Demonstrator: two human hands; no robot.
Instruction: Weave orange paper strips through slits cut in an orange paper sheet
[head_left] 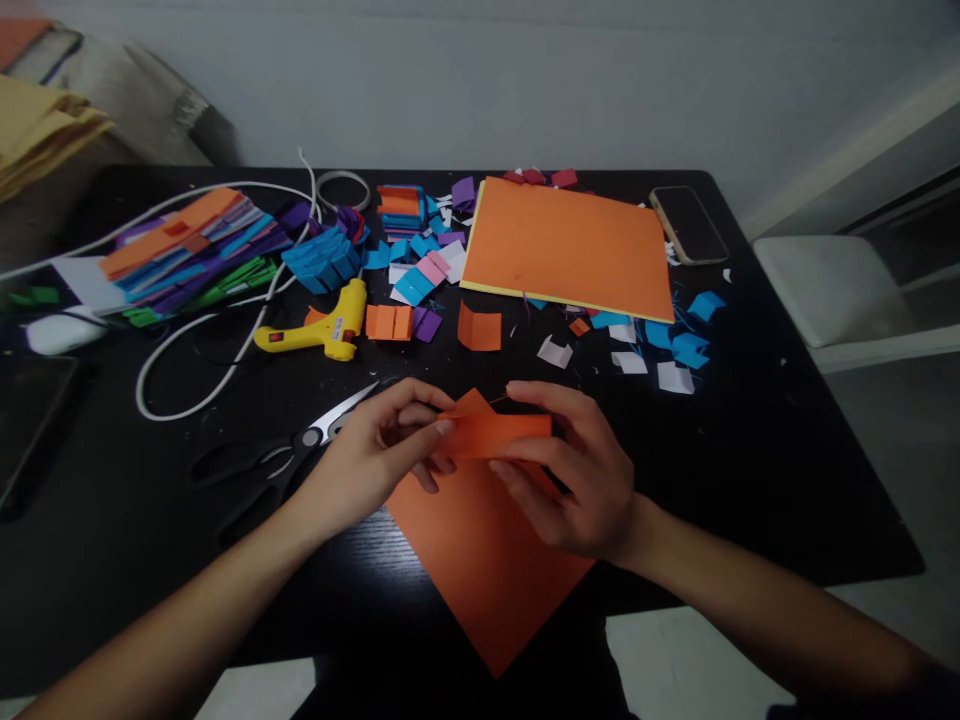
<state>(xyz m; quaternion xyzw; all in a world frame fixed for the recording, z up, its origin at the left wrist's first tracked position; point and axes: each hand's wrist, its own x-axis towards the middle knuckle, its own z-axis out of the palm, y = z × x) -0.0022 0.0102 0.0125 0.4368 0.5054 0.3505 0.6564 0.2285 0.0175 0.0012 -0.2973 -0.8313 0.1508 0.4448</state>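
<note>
Between my two hands is a narrow folded strip of orange paper (495, 434). My left hand (397, 440) pinches its left end between thumb and fingers. At the other end, the fingers of my right hand (581, 470) close round the strip, with the index finger raised near a thin orange sliver. Beneath lies a larger orange sheet (487, 560), one corner pointing toward me over the table's front edge. Black-handled scissors (311, 437) rest partly behind my left hand, blades pointing away.
A yellow glue gun (322, 325) lies left of centre. Bundles of coloured paper strips (195, 250) and a white cable (176, 412) are at the left. An orange paper stack (570, 245) sits behind, among scattered paper pieces, with a phone (690, 225) at the back right.
</note>
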